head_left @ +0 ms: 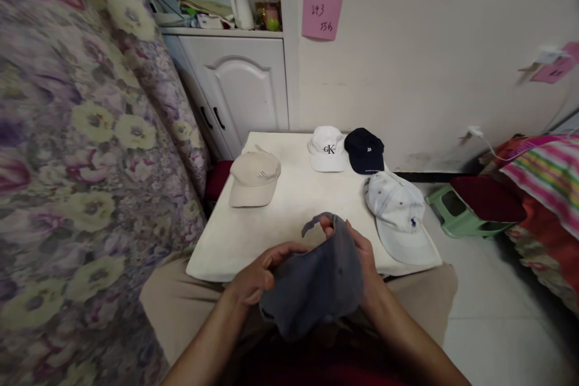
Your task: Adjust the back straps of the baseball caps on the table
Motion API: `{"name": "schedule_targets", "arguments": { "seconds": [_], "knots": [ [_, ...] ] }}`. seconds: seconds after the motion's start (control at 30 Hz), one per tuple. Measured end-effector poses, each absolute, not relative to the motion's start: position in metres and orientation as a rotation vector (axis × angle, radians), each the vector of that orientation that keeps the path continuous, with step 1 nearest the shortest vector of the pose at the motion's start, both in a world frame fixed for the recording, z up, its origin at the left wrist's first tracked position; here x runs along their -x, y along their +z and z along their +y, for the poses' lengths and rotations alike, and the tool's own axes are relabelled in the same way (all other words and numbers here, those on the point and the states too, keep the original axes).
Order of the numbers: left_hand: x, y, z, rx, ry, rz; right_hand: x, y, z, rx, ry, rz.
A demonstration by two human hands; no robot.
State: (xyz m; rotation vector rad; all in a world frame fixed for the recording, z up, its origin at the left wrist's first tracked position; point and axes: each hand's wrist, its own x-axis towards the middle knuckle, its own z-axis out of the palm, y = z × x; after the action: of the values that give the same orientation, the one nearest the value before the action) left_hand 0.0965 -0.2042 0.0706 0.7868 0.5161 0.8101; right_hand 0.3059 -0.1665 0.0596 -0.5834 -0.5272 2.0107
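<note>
A blue-grey baseball cap (312, 283) is held above my lap at the table's near edge, its back strap sticking up toward the far side. My left hand (260, 271) grips its left edge, with the thumb on the near side. At the right edge, my right hand (364, 256) is closed round the cap near the strap, partly hidden by the cloth. On the table lie a beige cap (256, 178) to the left, a white cap with CK letters (326, 149), a navy cap (364, 152), and a pale blue cap (400, 214) to the right.
The cream-covered table (289, 193) stands against the wall, over my knees. A floral curtain (99, 193) hangs close on the left. Behind are a white cabinet (244, 81) and a jug (242, 6). A green stool (456, 211) stands right, beside a bed (547, 169).
</note>
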Motion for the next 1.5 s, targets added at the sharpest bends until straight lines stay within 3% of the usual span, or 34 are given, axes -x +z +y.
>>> {"name": "schedule_targets", "arguments": {
  "seconds": [0.33, 0.73, 0.9, 1.1, 1.23, 1.33, 1.5],
  "knots": [
    [-0.105, 0.023, -0.226, -0.591, 0.882, 0.569, -0.307, 0.059, -0.153, 0.628, 1.894, -0.413],
    [-0.099, 0.083, -0.176, -0.383, 1.601, 0.619, -0.33, -0.003, -0.17, 0.591, 1.965, -1.408],
    [-0.084, 0.071, -0.167, -0.372, 1.442, 0.596, -0.317, -0.013, -0.188, 0.527, 2.037, -0.994],
    [-0.104, 0.018, -0.216, -0.335, 1.114, 0.488, -0.316, -0.004, -0.18, 0.559, 1.879, -0.59],
    [-0.124, 0.0, -0.24, -0.334, 1.167, 0.571, -0.313, -0.008, -0.177, 0.64, 1.813, -0.46],
    [-0.118, 0.021, -0.219, -0.427, 1.211, 0.639, -0.31, -0.008, -0.174, 0.604, 1.813, -0.496],
    [-0.068, 0.109, -0.118, -0.838, 1.405, 0.608, -0.305, -0.01, -0.165, 0.615, 1.91, -0.813]
  ]
}}
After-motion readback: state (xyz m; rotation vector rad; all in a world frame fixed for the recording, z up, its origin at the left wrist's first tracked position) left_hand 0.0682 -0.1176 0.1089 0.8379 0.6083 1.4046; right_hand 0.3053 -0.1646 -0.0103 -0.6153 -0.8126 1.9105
